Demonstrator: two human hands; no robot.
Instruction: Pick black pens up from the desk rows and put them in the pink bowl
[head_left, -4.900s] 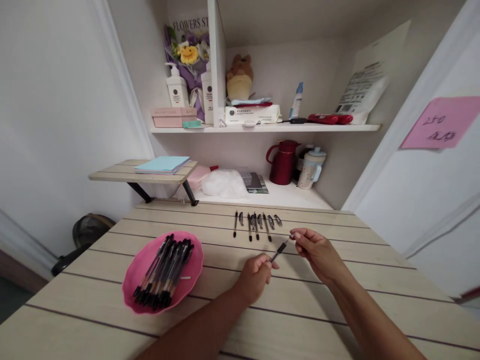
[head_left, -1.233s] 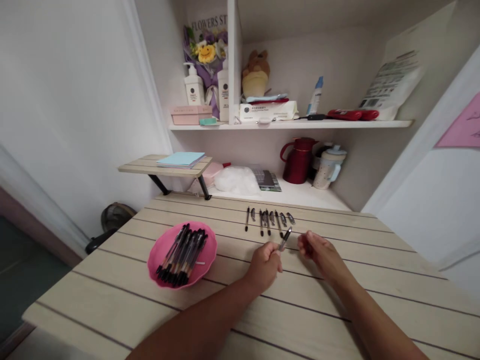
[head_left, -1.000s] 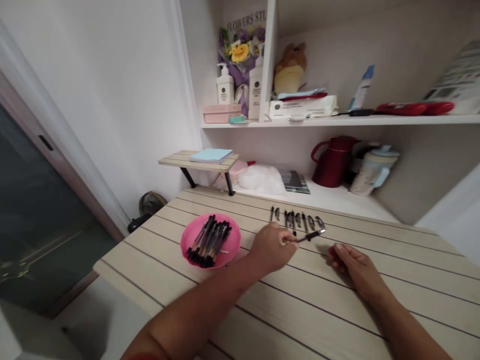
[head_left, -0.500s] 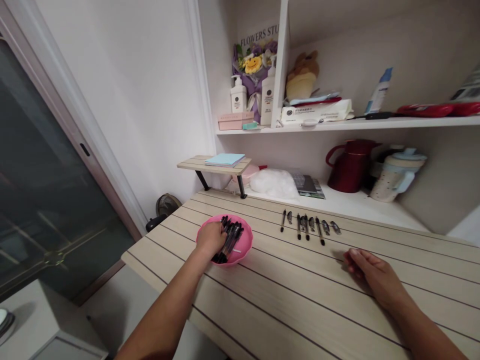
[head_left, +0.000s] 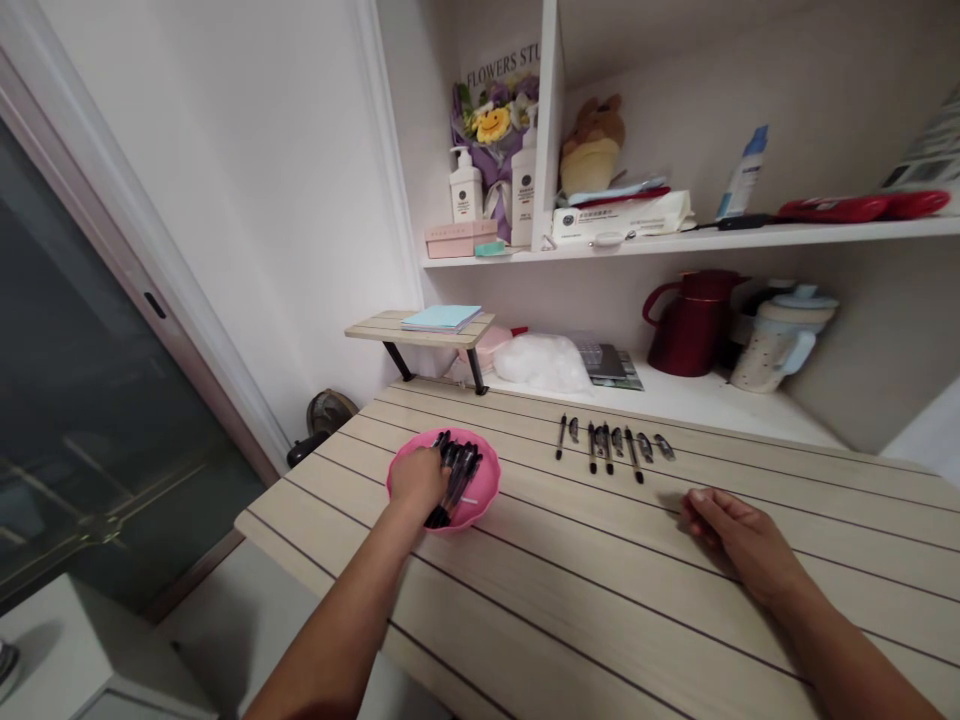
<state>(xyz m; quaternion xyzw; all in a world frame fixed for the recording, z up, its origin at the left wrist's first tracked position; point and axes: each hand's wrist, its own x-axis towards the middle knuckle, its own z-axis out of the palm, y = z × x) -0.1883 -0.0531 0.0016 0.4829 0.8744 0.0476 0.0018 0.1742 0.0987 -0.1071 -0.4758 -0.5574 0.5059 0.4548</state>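
Observation:
A pink scalloped bowl (head_left: 489,488) stands on the wooden table, holding a bundle of black pens (head_left: 459,478). My left hand (head_left: 418,480) reaches into its left side with the fingers curled against the pens; the fingertips are hidden. To the right, my right hand (head_left: 731,530) rests over the tabletop, fingers curled in and thumb against the index finger, with nothing visible in it. Beyond that hand lie several black pens (head_left: 609,448) in a row, with small dark clear-looking pieces (head_left: 646,447) between and beside them.
A small raised stand (head_left: 375,328) with light blue paper (head_left: 442,318) is at the table's back left. Along the back are a white plastic bag (head_left: 544,362), a red jug (head_left: 690,325) and a pale cup (head_left: 780,345). A shelf (head_left: 660,240) with bottles runs above.
The view has shifted slightly. My left hand stays in the bowl among the pens, and my right hand keeps about the same place and pose.

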